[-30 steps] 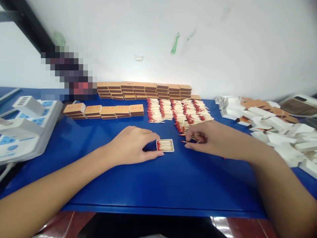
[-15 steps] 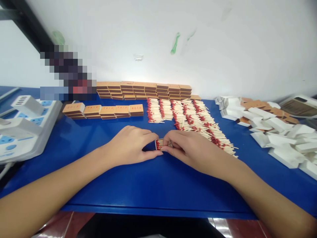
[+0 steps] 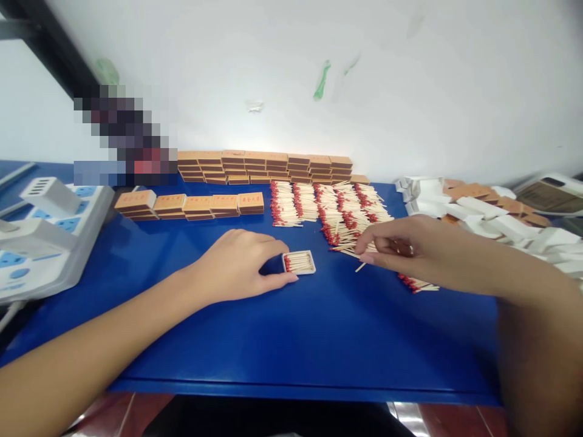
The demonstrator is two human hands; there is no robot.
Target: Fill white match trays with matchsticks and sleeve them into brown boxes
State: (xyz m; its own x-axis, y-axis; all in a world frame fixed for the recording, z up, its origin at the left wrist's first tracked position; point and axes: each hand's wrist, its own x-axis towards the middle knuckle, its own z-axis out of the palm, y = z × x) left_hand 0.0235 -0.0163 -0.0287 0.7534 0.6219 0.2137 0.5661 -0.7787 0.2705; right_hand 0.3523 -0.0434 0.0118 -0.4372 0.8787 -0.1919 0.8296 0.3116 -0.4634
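A small white matchbox tray (image 3: 311, 257) lies on the blue table, with red-headed matches (image 3: 298, 263) side by side in it. My left hand (image 3: 241, 264) steadies the tray at its left end between thumb and index finger. My right hand (image 3: 405, 249) is at the near edge of the loose match heap (image 3: 350, 215), thumb and index finger pinched together. A match (image 3: 361, 267) sticks out below these fingertips; whether more are in the pinch is hidden. The hand covers part of the heap.
Closed matchboxes (image 3: 212, 205) stand in a row at left, with a longer stack (image 3: 266, 161) along the wall. Empty white trays and orange sleeves (image 3: 505, 227) are piled at right. A white power strip (image 3: 86, 243) takes up the left side.
My right hand has left the tray and moved right to the loose matches, uncovering the tray and its matches. My left hand stays at the tray's left end.
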